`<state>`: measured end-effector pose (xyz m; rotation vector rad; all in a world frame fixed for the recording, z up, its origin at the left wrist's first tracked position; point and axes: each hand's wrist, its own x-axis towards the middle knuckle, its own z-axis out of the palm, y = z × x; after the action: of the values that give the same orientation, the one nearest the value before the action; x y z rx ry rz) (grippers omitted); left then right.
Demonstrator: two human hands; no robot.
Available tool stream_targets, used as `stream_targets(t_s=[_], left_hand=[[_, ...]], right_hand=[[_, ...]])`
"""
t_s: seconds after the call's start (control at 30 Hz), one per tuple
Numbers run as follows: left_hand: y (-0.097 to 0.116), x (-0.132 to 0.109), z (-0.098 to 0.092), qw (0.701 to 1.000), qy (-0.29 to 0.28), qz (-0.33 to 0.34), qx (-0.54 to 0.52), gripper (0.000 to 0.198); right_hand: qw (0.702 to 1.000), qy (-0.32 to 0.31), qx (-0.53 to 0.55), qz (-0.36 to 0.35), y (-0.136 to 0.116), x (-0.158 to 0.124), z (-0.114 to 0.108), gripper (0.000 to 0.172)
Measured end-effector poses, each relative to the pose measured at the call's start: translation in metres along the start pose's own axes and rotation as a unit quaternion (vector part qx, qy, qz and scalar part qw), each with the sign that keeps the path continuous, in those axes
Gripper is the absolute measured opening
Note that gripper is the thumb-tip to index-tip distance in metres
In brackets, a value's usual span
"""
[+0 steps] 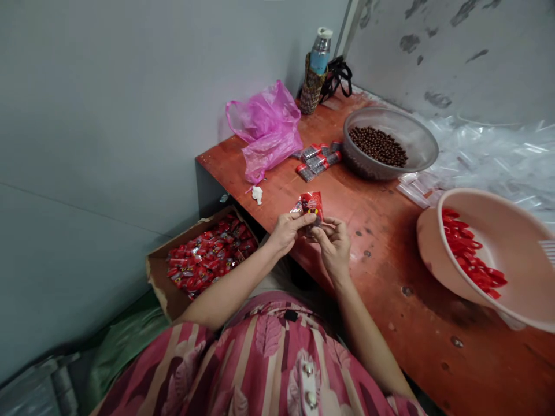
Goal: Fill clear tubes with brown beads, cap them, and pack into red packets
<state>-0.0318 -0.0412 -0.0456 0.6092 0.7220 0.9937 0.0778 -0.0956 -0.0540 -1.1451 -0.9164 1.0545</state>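
Note:
My left hand (288, 231) and my right hand (332, 245) pinch a small red printed packet (312, 205) from both sides, above the wooden table (390, 323). Its lower part is hidden by my fingers. Below my left hand, a cardboard box (173, 277) holds a heap of red wrapped packets (208, 257). To the right, a tilted pink basin (485, 254) holds more red pieces (470, 260). A grey bowl (390, 141) of small brown balls (378, 146) stands farther off.
Red-and-grey packets (316, 162) lie in a small pile beside a crumpled pink plastic bag (266, 133) and a white scrap (257, 195). Clear plastic sleeves (489, 156) spread behind the basin. A flask in a woven holder (314, 69) stands in the far corner against the walls.

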Motion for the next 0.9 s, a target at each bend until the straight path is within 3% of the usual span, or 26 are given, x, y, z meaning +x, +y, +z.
stream_targets(t_s=[0.1,0.23,0.37,0.47,0.57,0.67,0.73,0.8,0.9], left_hand=[[0.004,-0.002,0.0,0.999,0.024,-0.007,-0.038,0.035],[-0.001,-0.008,0.0,0.999,0.006,-0.033,-0.032,0.034],[-0.006,-0.018,-0.004,0.999,0.005,-0.018,-0.038,0.03],[0.001,-0.03,-0.019,0.994,0.062,0.05,-0.071,0.029],[0.008,-0.049,-0.046,0.969,0.167,0.14,-0.112,0.046],[0.009,-0.059,-0.068,0.962,0.222,0.152,-0.045,0.066],[0.006,-0.052,-0.072,0.961,0.198,0.161,0.106,0.059],[0.003,-0.033,-0.067,0.913,0.138,0.214,0.319,0.05],[0.002,0.008,-0.053,0.749,0.059,0.283,0.597,0.044]], right_hand=[[0.999,-0.018,0.019,0.02,0.0,-0.002,-0.002,0.034],[0.999,0.008,0.026,0.033,0.003,0.001,-0.003,0.027],[0.998,0.001,0.017,0.053,0.003,0.006,0.002,0.027],[0.998,-0.026,0.013,0.064,-0.002,0.006,0.005,0.028],[0.997,-0.032,-0.006,0.07,-0.009,0.008,0.001,0.025],[0.997,-0.012,-0.042,0.065,-0.014,0.015,-0.011,0.024],[0.995,-0.007,-0.069,0.067,-0.014,0.021,-0.019,0.024],[0.993,-0.015,-0.092,0.075,-0.013,0.026,-0.024,0.026],[0.988,-0.039,-0.122,0.083,-0.011,0.029,-0.026,0.027]])
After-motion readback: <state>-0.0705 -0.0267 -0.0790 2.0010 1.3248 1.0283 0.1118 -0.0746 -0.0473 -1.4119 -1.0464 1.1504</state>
